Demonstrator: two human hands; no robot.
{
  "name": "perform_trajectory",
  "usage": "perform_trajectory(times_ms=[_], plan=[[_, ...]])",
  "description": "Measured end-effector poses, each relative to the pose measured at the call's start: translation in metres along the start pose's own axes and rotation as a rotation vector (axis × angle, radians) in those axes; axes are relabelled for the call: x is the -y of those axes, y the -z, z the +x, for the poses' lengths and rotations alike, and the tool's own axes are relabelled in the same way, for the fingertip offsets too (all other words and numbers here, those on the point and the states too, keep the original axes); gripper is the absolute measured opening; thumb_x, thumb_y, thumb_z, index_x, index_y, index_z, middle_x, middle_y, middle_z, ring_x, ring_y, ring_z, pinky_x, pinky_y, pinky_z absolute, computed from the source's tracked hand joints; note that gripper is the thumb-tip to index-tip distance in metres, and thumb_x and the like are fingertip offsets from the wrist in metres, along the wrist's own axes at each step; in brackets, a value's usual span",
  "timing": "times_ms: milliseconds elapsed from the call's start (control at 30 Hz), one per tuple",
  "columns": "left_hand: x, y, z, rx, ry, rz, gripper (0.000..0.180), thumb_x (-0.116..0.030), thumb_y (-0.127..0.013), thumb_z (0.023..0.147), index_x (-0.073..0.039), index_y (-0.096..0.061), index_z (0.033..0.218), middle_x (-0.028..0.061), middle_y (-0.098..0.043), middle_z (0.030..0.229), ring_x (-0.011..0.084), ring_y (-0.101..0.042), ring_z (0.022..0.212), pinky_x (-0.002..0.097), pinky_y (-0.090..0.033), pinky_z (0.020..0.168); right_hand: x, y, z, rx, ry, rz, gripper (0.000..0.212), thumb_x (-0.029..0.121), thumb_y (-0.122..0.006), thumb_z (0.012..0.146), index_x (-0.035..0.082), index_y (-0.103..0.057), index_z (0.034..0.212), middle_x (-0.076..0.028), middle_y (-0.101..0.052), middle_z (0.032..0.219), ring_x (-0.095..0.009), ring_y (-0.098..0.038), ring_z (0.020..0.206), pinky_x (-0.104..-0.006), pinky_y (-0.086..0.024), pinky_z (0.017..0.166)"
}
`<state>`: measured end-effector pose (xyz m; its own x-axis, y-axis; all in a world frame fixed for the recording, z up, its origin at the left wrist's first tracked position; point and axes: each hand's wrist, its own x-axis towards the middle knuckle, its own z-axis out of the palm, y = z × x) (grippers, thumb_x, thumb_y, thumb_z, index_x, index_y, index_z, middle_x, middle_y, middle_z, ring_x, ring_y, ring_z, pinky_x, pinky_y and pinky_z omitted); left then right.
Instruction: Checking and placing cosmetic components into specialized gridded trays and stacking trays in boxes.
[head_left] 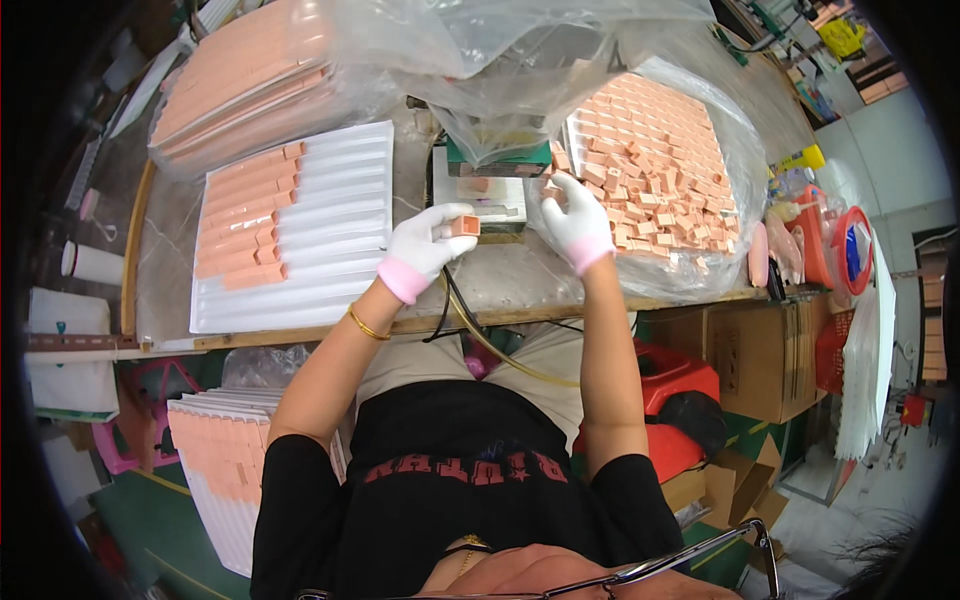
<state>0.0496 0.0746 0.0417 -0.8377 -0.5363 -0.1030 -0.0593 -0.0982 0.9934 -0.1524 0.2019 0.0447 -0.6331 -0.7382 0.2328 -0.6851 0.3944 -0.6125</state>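
Note:
My left hand, in a white glove with a pink cuff, pinches a small hollow pink square piece, its open end showing. My right hand, gloved alike, is closed at the near-left edge of a heap of loose pink pieces. Another pink piece shows at its fingertips. Between and beyond the hands stands a small machine with a green upper part and a metal bed. To the left, a white ridged tray carries rows of pink pieces on its left side.
Plastic-wrapped stacks of pink pieces stand at the far left. Clear plastic sheeting hangs over the machine. A wooden strip edges the table. Below right are a red plastic container and cardboard boxes; more filled trays lean below left.

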Motion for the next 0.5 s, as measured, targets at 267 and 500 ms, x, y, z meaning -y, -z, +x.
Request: perform_trajectory(times_ms=[267,500], plan=[[-0.014,0.0,0.005,-0.023,-0.551,0.719,0.042,-0.015,-0.068,0.076,-0.01,-0.06,0.118,0.0103,-0.058,0.09,0.0258,-0.058,0.084,0.0338,-0.048,0.075,0.063,0.012,-0.034,0.285,0.099,0.306,0.042,0.013,-0.06,0.081,0.006,-0.049,0.121,-0.016,-0.061,0.094,-0.024,-0.063,0.083,-0.0326,-0.05,0.073],[-0.022,0.006,0.003,0.151,-0.534,1.037,0.035,-0.016,-0.066,0.077,-0.005,-0.059,0.109,0.0118,-0.059,0.088,0.0316,-0.058,0.081,0.0384,-0.048,0.071,0.056,0.005,-0.026,0.378,0.367,0.097,0.045,0.01,-0.062,0.076,0.006,-0.049,0.118,-0.019,-0.061,0.096,-0.036,-0.059,0.089,-0.0427,-0.047,0.078]])
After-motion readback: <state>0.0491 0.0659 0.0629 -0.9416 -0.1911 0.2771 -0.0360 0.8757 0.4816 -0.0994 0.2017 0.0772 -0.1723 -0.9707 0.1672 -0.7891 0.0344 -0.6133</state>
